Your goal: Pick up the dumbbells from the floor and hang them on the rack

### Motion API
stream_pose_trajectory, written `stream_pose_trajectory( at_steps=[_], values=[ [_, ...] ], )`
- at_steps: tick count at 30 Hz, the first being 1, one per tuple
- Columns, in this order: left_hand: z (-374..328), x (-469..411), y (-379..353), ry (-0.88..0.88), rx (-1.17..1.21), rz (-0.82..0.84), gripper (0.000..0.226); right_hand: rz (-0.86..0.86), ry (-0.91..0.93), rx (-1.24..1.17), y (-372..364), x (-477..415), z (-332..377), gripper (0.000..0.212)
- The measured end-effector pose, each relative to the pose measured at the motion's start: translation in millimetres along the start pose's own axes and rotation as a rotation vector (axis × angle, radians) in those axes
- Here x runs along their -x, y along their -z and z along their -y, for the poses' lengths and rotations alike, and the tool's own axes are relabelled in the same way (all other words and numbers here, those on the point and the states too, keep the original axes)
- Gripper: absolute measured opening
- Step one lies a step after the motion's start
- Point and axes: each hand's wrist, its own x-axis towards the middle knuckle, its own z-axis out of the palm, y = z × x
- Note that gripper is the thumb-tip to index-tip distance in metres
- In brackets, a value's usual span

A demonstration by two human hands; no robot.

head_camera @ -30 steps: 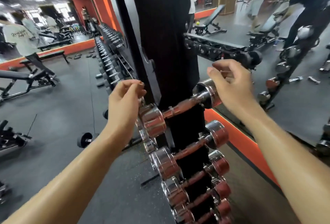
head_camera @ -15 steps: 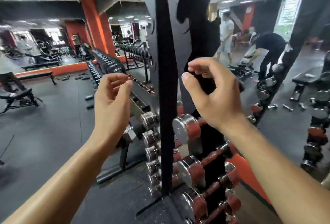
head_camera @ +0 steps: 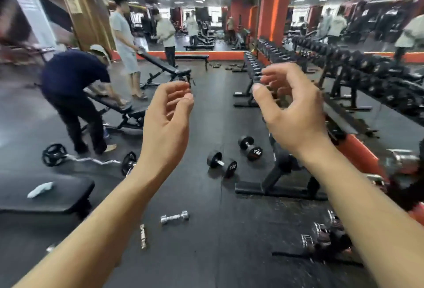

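Left grip [head_camera: 166, 124] and right grip [head_camera: 291, 113] hang side by side, apart, above the floor [head_camera: 218, 253]. Near, below them, a small dumbbell [head_camera: 174, 216] lies on the floor, with a second small dumbbell [head_camera: 143, 236] just left of it and nearer. Farther off lie two larger dumbbells [head_camera: 222, 164], close together, left of the foot of a long rack [head_camera: 344, 85] running far along the right. A curl bar [head_camera: 89, 160] lies left, and behind it a person [head_camera: 73, 94] bends over a bench [head_camera: 119, 106]. Near left, a cloth [head_camera: 40, 189] lies on a flat bench [head_camera: 68, 196].
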Motion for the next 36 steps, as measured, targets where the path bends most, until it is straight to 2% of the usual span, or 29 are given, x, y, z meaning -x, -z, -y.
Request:
stream_pose_trajectory(
  at_steps=[5,16,22,29,36],
  values=[
    [35,-10,107,0.073,-0.137,-0.178,0.016,0.198,0.001,-0.149,-123,-1,30,0.020],
    [127,-34,273,0.206,-0.405,-0.481,0.018,0.480,0.014,-0.475,-382,4,62,0.021],
    [176,-64,367,0.301,-0.571,-0.708,0.015,0.673,0.039,-0.649,-540,9,85,0.021],
    [206,-46,465,0.464,-0.714,-0.962,0.020,0.988,0.037,-0.834,-686,43,161,0.021],
    [227,-41,589,0.509,-0.763,-1.094,0.016,1.137,0.089,-0.909,-796,77,249,0.024]
  ],
)
